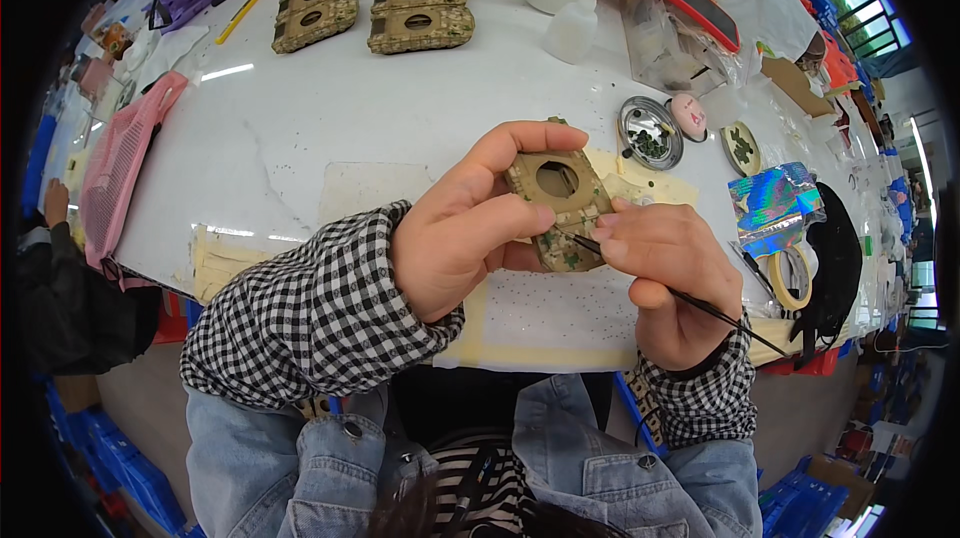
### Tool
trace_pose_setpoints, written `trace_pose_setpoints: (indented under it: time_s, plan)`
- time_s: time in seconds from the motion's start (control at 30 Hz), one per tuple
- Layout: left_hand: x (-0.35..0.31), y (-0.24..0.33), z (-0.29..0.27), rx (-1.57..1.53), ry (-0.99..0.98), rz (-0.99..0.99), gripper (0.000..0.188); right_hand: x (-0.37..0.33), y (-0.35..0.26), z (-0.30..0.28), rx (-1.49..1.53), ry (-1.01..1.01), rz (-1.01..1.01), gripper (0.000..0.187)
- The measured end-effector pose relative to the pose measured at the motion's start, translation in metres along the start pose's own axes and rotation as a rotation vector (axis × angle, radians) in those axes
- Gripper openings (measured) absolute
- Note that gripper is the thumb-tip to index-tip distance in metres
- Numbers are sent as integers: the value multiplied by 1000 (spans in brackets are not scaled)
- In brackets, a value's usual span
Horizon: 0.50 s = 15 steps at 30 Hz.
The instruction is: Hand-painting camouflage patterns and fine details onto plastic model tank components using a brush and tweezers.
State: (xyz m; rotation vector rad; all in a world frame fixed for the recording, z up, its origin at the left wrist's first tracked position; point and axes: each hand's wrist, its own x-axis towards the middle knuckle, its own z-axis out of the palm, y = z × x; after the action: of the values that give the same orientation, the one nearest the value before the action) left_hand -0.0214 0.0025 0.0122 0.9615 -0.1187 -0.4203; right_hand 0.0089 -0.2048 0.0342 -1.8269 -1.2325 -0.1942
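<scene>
My left hand [470, 208] holds a camouflage-patterned model tank hull [570, 206], tilted toward me, its round opening showing. The thumb presses on the upper face and the fingers wrap round its far side. In my right hand [685, 273] is a slim black tool [700, 306] with a fine tip, gripped between thumb and fingers. That tip meets or nearly meets the hull's near part, close to my left thumb. Whether the tool is a brush or tweezers I cannot tell. Part of the hull is hidden by my fingers.
More camouflaged hulls [420, 16] stand at the far left. Right of my hands are a round metal dish [675, 150] with small green pieces, a pink rounded object [688, 116], a tape roll [792, 278] and shiny foil [775, 206]. A white squeeze bottle [572, 30] stands behind; a pink basket [128, 163] sits left.
</scene>
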Motion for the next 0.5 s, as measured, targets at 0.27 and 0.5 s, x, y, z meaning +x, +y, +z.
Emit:
trace_pose_setpoints:
  time_s: [0.27,0.5]
  plan:
    - [-1,0,1,-12,6,-9,54,0,0,0,-11,2,-4,24]
    - [0,2,-1,-64,-8,-23,54,-4,3,3,81,70,16,25]
